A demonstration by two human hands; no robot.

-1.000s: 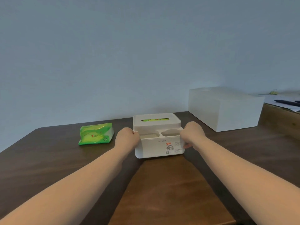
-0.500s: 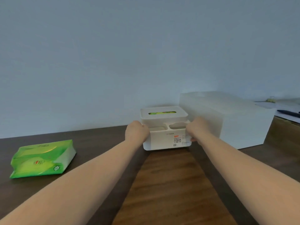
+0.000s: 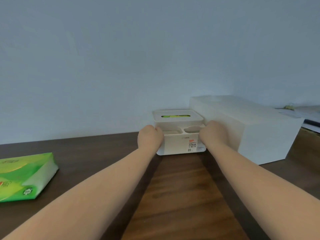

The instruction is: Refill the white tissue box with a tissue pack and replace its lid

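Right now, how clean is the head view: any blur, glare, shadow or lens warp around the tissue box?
Head view: soft, dim, bluish light with no glare; the label on the white tissue box is too blurred to read. Head view: wide-angle stretch enlarges the forearms and the green tissue pack at the frame edge. Head view: dark shadow bands lie on the table beside both arms.

Both forearms are bare from the bottom edge of the frame up to the hands: no sleeves, watch or bands show. The left hand (image 3: pixel 150 138) and right hand (image 3: pixel 214 134) wear no gloves or rings; the fingers are mostly hidden.
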